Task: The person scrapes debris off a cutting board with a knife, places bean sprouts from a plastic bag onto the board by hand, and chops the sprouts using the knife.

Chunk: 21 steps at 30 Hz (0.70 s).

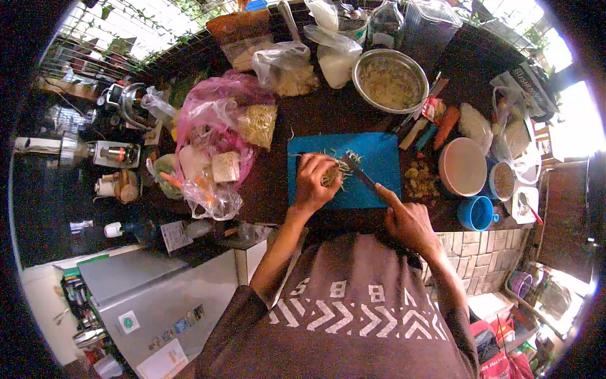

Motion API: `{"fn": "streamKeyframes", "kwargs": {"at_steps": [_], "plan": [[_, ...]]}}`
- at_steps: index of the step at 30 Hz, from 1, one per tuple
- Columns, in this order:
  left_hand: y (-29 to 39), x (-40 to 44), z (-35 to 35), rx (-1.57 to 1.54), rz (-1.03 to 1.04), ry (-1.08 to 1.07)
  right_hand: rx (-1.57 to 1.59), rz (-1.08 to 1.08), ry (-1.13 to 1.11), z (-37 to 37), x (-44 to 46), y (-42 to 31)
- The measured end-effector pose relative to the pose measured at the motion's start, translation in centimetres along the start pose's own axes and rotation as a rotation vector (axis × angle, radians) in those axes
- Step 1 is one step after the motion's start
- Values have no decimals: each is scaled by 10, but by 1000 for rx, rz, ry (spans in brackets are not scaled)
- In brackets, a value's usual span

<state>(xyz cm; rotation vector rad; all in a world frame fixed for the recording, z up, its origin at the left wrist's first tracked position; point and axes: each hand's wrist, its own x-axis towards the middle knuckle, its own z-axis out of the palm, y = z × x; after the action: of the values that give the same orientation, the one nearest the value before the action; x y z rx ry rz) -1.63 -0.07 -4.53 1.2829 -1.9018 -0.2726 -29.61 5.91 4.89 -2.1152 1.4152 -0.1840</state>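
A blue cutting board (380, 150) lies near the front edge of the dark table. On its left half, my left hand (310, 182) is closed over a bunch of pale bean sprouts (332, 176), pressing them down with curled fingers. My right hand (411, 222) grips a knife (362, 173), index finger stretched along its back. The blade points up and left, its tip among loose cut sprouts just right of the left fingers. The knife's handle is mostly hidden inside the hand.
Left of the board lies a pink plastic bag (218, 95) with a bag of sprouts (259, 125) and a pale block (226, 167). A metal bowl (390, 81) of batter-like mix stands behind. To the right are a pink-rimmed tub (463, 167) and a blue cup (475, 213).
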Motion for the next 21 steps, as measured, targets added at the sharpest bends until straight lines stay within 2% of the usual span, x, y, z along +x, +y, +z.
{"fn": "streamKeyframes", "kwargs": {"at_steps": [3,6,9,16,18,21], "plan": [[7,3,-11,94,58,-1,50,-41,70,7,6,1],[14,-2,-7,132,-28,-63,46,-42,83,7,11,-3],[12,-6,-5,180,6,-79,31,-6,61,10,16,-4],[3,-12,9,131,-52,-52,42,-29,88,13,14,-3],[2,-12,11,2,-140,-40,2,-23,45,13,13,-2],[1,-15,12,39,-106,-8,-38,-2,7,13,14,-7]]}}
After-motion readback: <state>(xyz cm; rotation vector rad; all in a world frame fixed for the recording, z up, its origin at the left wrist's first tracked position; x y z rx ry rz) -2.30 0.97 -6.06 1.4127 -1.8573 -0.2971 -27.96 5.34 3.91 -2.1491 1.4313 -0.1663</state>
